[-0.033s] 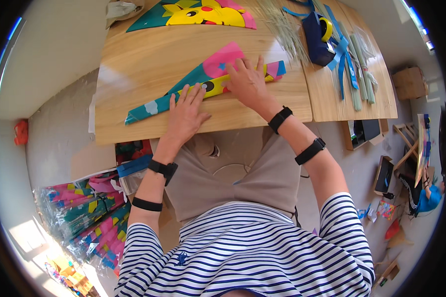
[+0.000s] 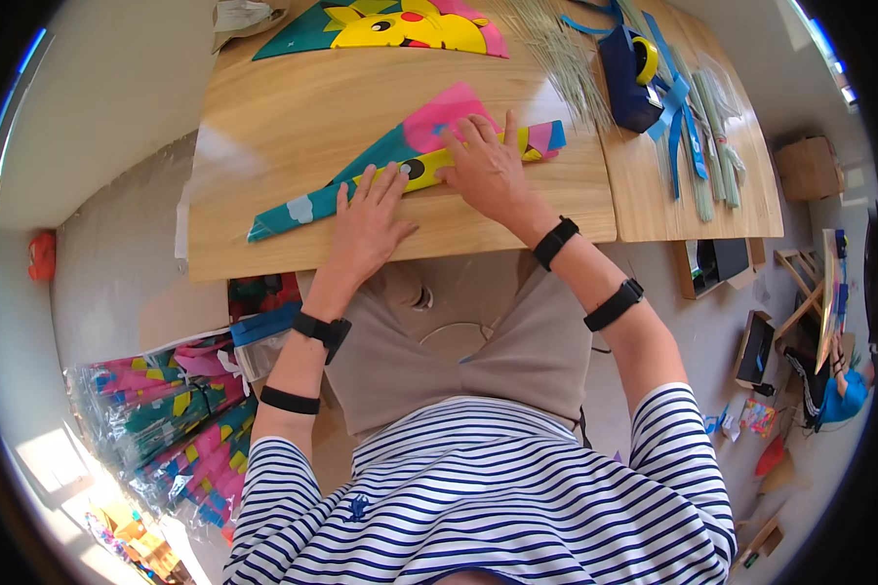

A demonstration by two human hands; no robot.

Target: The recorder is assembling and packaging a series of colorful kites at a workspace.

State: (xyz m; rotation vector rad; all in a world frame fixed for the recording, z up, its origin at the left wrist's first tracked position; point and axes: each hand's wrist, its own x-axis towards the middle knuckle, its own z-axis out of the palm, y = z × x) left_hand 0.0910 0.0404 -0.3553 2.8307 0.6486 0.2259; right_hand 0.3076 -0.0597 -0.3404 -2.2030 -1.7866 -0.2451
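Both forearms reach in over the near edge of the bench (image 2: 293, 127), palms down. The left hand (image 2: 369, 224) lies with its fingers extended and slightly spread, its thumb pointing right; the right hand (image 2: 498, 180) is spread wider, fingers slanting up and left, thumb along the near side. Both sets of fingers are open, resting on the patterned sheet (image 2: 302, 208) without visibly gripping it. The sheet runs beneath them: its teal point lies left of the left fingers, its blue-tipped end right of the right fingers, and its pink flap just beyond and left of the latter. Compared with the earlier frame, the arrangement is nearly unchanged; the red patch by the right thumb is now hardly seen. Bare wood extends beyond the fingers to a second sheet (image 2: 410, 34) with a yellow face, and left of them to the bench's side edge. Rightward, bare wood continues to a seam, past which stands a tape dispenser (image 2: 626, 93). Thin sticks (image 2: 561, 63) lie beyond the right fingers, to the right.
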